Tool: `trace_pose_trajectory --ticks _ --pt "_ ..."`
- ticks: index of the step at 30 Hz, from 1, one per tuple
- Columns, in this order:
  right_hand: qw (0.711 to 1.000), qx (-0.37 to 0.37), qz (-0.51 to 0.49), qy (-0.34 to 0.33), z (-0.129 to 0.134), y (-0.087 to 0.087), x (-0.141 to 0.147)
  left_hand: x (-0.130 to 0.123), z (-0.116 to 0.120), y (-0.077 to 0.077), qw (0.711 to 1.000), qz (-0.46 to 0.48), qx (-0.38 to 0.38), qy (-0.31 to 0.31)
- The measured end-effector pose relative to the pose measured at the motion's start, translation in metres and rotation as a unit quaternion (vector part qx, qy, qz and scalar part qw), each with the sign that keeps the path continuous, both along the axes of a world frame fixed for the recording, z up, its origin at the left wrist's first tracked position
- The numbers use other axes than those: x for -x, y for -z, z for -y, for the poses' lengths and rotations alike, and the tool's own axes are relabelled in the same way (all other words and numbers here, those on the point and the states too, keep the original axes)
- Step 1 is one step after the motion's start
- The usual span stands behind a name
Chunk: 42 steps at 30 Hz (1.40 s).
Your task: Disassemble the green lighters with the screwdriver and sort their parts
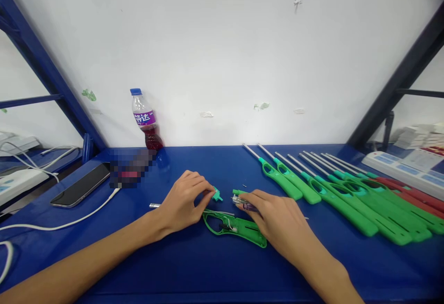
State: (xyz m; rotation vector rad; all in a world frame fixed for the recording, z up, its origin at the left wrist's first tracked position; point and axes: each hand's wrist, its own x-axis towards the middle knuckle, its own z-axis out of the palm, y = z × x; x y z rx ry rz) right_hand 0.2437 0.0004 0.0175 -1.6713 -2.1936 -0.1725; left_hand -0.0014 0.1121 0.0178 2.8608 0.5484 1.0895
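Between the thumb and forefinger of my left hand is a small teal plastic piece, probably a trigger, though its far end is hidden. My right hand grips a small clear fuel tank with a metal valve and purplish liquid; my fingers cover much of it. A green strip shows just above the tank. Below both hands lies an opened green lighter handle half, with a wire and a dark part inside. A metal tube passes under my left hand.
Several green long-neck lighters lie in a row at right, with red ones beyond. A power strip is behind them. At left are a phone, a white cable and a drink bottle against the wall.
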Motion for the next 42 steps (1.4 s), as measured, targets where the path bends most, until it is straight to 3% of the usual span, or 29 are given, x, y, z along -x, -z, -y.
trace_pose_trajectory --ticks 4,10,21,26,38,42 --pt "1.000 0.000 -0.007 0.012 0.000 0.000 0.000 0.002 -0.004 0.002 0.999 -0.011 0.008 -0.032" --pt "0.995 -0.017 -0.086 0.041 0.008 -0.018 -0.008 0.002 -0.001 0.003 0.999 -0.021 0.014 -0.033" --pt "0.971 -0.090 -0.183 0.127 0.021 -0.045 -0.025 0.001 0.011 -0.010 0.989 -0.128 0.042 0.065" --pt "0.967 -0.075 -0.187 0.154 0.022 -0.046 -0.032 0.003 0.013 -0.014 0.981 -0.172 0.051 0.069" --pt "0.981 -0.015 -0.159 0.113 0.029 -0.047 -0.057 0.006 0.007 -0.011 0.974 -0.201 0.054 0.090" --pt "0.986 0.005 -0.113 0.123 0.038 -0.037 -0.074 0.006 0.007 -0.009 0.975 -0.197 0.051 0.088"
